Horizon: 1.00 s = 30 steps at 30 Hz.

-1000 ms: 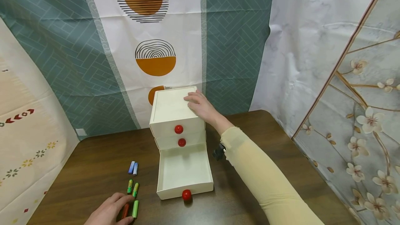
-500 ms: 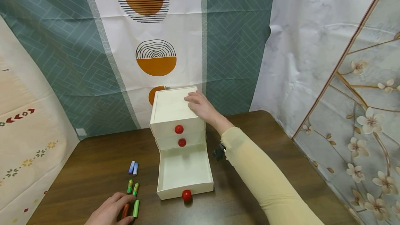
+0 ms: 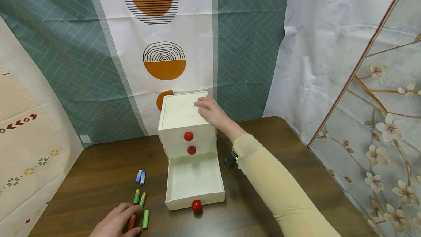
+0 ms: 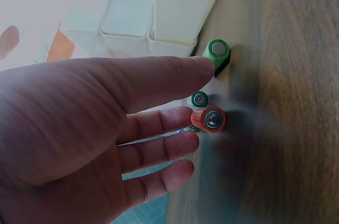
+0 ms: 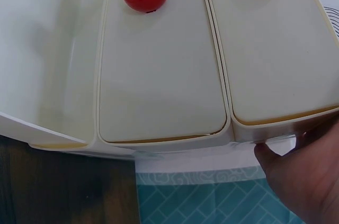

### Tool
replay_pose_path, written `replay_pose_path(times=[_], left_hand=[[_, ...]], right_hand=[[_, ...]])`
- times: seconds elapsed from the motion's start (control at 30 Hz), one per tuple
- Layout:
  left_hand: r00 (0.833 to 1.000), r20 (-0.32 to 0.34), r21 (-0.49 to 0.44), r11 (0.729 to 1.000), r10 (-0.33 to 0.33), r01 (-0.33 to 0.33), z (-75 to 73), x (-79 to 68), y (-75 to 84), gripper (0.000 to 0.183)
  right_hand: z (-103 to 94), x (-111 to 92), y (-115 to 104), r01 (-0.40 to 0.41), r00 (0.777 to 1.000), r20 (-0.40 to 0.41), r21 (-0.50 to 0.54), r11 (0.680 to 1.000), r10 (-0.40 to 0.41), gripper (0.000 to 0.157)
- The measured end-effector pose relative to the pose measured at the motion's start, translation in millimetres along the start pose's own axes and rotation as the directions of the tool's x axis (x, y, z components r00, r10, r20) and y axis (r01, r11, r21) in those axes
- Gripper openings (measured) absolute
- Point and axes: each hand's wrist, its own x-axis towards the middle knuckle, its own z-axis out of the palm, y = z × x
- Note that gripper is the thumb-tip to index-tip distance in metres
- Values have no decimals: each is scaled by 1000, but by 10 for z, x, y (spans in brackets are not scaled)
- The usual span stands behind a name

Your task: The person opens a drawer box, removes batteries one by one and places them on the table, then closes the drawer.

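My left hand (image 3: pixel 113 221) is low over the table's near left side, with its fingers fairly straight. In the left wrist view an orange-red battery (image 4: pixel 212 119) lies by the fingertips, while the thumb tip overlaps a light green battery (image 4: pixel 217 51). Two green-and-gold batteries (image 3: pixel 143 199) lie just beyond this hand, and two blue batteries (image 3: pixel 138 176) farther back. My right hand (image 3: pixel 213 112) rests on the top right edge of a cream drawer unit (image 3: pixel 182 111), fingers laid over the top. Its bottom drawer (image 3: pixel 194 178) is pulled out, with nothing in it; the upper two are closed.
Each drawer has a round red knob (image 3: pixel 196 205). The brown wooden table (image 3: pixel 263 200) ends at hanging cloths behind and at both sides. A small black object (image 3: pixel 231 160) sits under the right wrist.
The light green battery has shifted slightly to the right, away from the orange-red one. Both hands and the drawer unit stay almost where they were.
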Motion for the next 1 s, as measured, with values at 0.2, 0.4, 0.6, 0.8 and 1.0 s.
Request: replay_pose_path(times=[0.2,0.4,0.6,0.8,1.0], left_hand=[[998,-43,38,999,34,-33,16,-29,-2,54],[999,-19,12,999,-40,40,-13,-12,67,55],[995,-82,6,998,58,-58,-19,8,185,56],[965,-177,42,981,191,-187,25,26,259,52],[894,-293,175,938,340,-299,105,86,298,50]], right_hand=[[5,2,-2,-3,1000,-1,-1,1000,3,45],[5,10,4,3,1000,3,-9,1000,-3,46],[6,16,14,-8,1000,2,-2,1000,8,45],[16,22,19,-6,1000,10,8,1000,6,45],[8,19,8,-7,1000,2,9,1000,7,45]])
